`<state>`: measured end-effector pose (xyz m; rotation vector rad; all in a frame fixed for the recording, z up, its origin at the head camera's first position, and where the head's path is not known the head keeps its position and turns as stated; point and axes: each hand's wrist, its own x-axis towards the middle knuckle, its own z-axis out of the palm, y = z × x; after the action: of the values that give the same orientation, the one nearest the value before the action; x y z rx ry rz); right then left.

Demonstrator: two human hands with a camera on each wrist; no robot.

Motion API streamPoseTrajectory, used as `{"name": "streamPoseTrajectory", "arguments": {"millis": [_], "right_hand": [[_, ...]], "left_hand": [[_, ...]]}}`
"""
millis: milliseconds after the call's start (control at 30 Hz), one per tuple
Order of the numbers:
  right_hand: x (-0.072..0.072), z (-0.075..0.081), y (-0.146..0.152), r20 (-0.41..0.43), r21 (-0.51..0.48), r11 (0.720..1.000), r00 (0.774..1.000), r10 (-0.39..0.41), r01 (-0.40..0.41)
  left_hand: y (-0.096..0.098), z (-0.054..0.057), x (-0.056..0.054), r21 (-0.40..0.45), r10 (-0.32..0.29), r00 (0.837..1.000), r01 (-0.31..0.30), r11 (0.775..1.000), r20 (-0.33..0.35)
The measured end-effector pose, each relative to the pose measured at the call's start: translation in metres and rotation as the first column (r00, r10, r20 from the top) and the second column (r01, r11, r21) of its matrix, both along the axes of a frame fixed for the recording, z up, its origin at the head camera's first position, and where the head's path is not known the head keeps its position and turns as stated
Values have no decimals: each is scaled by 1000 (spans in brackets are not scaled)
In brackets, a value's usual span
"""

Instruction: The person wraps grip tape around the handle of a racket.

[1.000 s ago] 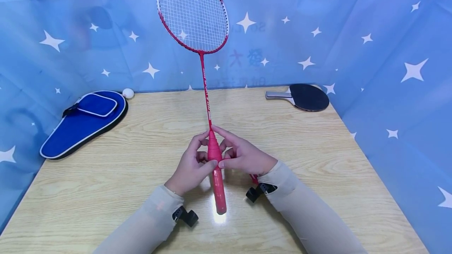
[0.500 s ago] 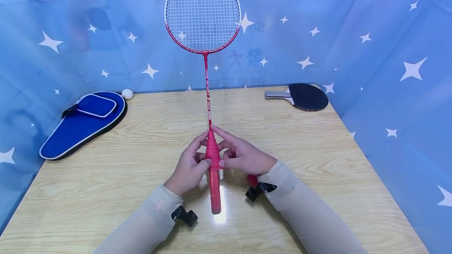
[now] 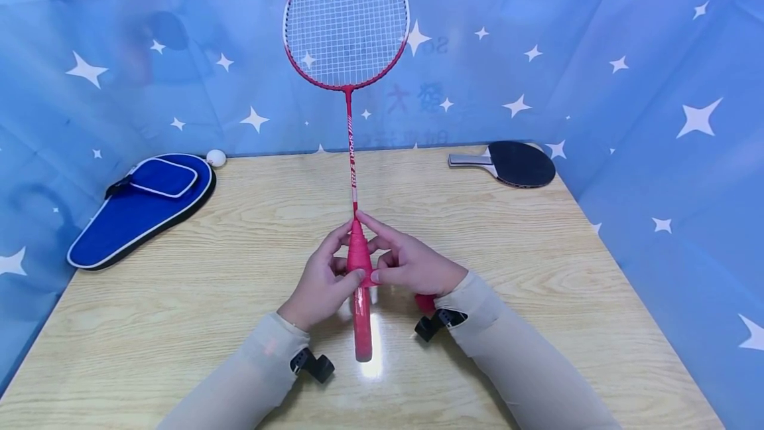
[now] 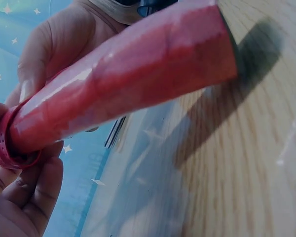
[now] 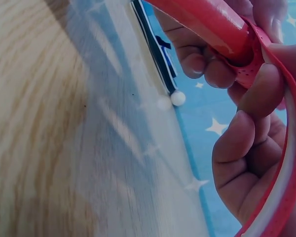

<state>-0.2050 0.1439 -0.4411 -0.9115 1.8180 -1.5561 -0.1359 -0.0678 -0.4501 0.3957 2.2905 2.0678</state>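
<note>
In the head view a red badminton racket [image 3: 349,144] stands tilted, head up against the backdrop, its handle toward me. Red perforated grip tape [image 3: 359,254] is wrapped round the upper handle; the lower handle [image 3: 362,334] shows a shiny red surface. My left hand [image 3: 325,284] holds the handle from the left, thumb on the wrapped part. From the right, my right hand [image 3: 418,267] pinches the tape at the edge of the wrap. In the right wrist view the tape's loose strip [image 5: 281,185], with a white backing, trails down past my right fingers.
A blue paddle case [image 3: 143,211] lies at the table's left, with a white ball [image 3: 216,158] beside its top. At the back right rests a black table tennis paddle [image 3: 520,164]. A starred blue curtain [image 3: 495,38] borders the wooden table [image 3: 507,244].
The racket has turned about its handle: its head swung right and faces me more squarely, while the handle's end shifted slightly left. My left thumb moved a little; the right hand stayed nearly still.
</note>
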Motion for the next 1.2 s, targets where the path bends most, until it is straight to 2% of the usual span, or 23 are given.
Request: {"name": "streamPoseTrajectory", "arguments": {"millis": [267, 467, 700, 933, 1200], "right_hand": [[1, 0, -2, 47, -42, 998, 998, 40, -38], [2, 2, -3, -2, -2, 1000, 1000, -15, 15], [2, 0, -3, -18, 6, 998, 998, -58, 59], [2, 1, -3, -40, 8, 996, 995, -91, 92], [2, 1, -4, -50, 9, 995, 994, -101, 101]], "left_hand": [[-2, 0, 0, 7, -13, 1000, 13, 1000, -17], [-1, -1, -1, -10, -14, 1000, 14, 1000, -10], [0, -3, -1, -107, 19, 999, -22, 994, -27], [2, -3, -1, -31, 30, 996, -33, 999, -85], [1, -3, 0, 9, 35, 996, -35, 999, -84]]}}
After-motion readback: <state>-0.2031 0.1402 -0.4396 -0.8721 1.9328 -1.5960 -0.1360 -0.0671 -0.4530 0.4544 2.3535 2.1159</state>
